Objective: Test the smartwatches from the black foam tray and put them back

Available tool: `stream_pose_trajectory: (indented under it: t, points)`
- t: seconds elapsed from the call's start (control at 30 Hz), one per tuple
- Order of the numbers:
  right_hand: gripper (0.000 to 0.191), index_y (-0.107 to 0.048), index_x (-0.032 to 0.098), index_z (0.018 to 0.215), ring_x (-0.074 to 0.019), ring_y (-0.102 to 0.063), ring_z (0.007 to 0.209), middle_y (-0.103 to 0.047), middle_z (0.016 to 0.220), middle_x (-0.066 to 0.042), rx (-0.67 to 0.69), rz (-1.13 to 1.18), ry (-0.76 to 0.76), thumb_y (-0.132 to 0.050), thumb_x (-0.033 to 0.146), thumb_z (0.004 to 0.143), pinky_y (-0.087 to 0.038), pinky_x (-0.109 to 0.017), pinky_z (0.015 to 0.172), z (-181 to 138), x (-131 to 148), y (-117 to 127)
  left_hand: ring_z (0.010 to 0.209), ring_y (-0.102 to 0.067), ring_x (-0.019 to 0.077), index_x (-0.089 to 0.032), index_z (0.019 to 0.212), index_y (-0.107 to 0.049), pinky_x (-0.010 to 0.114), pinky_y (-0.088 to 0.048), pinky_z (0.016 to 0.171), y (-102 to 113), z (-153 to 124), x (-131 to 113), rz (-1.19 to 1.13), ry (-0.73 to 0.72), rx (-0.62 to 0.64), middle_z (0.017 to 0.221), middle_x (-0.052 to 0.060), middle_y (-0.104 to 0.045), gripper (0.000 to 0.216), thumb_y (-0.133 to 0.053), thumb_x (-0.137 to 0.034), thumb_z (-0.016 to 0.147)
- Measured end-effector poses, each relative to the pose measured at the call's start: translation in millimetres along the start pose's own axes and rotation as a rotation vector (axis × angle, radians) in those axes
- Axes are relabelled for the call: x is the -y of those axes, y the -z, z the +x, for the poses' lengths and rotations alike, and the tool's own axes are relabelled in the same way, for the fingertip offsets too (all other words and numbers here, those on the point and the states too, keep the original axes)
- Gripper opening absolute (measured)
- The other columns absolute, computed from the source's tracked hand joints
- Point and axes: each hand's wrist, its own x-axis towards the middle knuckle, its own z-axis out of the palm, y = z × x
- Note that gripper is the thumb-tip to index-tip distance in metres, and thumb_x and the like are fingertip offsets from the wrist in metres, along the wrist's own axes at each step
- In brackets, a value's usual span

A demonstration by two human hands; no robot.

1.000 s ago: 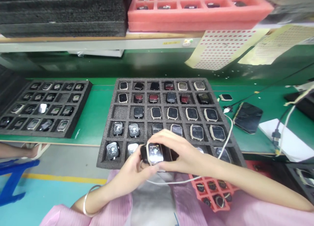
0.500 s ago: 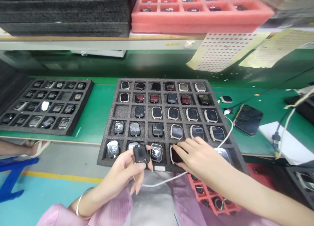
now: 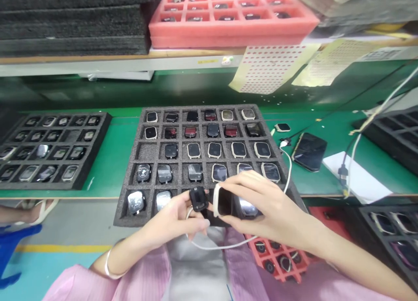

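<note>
My left hand (image 3: 178, 220) pinches a small black charging dock (image 3: 198, 198) with a row of contacts along its edge. From it a white cable (image 3: 225, 247) loops below toward the right. My right hand (image 3: 264, 201) grips a smartwatch (image 3: 224, 201) with a pale frame and dark screen by its edges, raised over the front row and close beside the dock. I cannot tell whether the two touch. Beneath both hands lies a grey foam tray (image 3: 146, 152) of smartwatches in compartments. The hands hide part of its front row.
Another foam tray (image 3: 103, 142) of watches lies at left. To the right are a loose watch (image 3: 282, 127), a black phone (image 3: 309, 152) and white paper (image 3: 355, 179). A pink foam tray (image 3: 228, 35) sits on the shelf above; a red tray (image 3: 277, 270) is below the bench.
My right hand has lifted the pale-framed watch from its front-row compartment and brought it left, toward the dock. The dock has turned slightly in my left hand. The camera view has shifted.
</note>
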Motion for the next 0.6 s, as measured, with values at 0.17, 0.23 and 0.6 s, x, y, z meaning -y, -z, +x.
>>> stream_pose_trajectory:
  t: [0.17, 0.23, 0.6]
  points:
    - [0.028, -0.063, 0.014, 0.106, -0.0249, -0.053, 0.090, -0.060, 0.099, -0.012, 0.141, -0.067, 0.056, -0.065, 0.024, 0.080, -0.045, -0.040, 0.080, 13, 4, -6, 0.040, -0.046, 0.0043, -0.013, 0.098, -0.054, 0.015, -0.036, 0.040, -7, 13, 6, 0.108, 0.018, 0.038, 0.065, 0.001, -0.064, 0.031, -0.070, -0.031, 0.079]
    - [0.028, -0.063, 0.014, 0.109, -0.0251, -0.053, 0.091, -0.058, 0.101, -0.012, 0.170, -0.101, 0.055, -0.063, 0.022, 0.081, -0.046, -0.040, 0.080, 14, 2, -11, 0.033, -0.038, 0.0030, -0.013, 0.096, -0.054, 0.014, -0.027, 0.034, -7, 17, 12, 0.147, -0.002, -0.003, 0.053, -0.003, -0.060, 0.031, -0.067, -0.037, 0.081]
    - [0.036, -0.060, 0.026, 0.121, -0.0246, -0.058, 0.107, -0.062, 0.114, -0.008, 0.142, 0.126, 0.056, -0.058, 0.042, 0.089, -0.051, -0.037, 0.087, -2, 12, 25, 0.027, -0.036, 0.0043, -0.012, 0.078, -0.063, 0.016, -0.024, 0.030, -17, 21, 9, 0.111, 0.049, -0.026, 0.040, -0.004, -0.053, 0.024, -0.068, -0.036, 0.080]
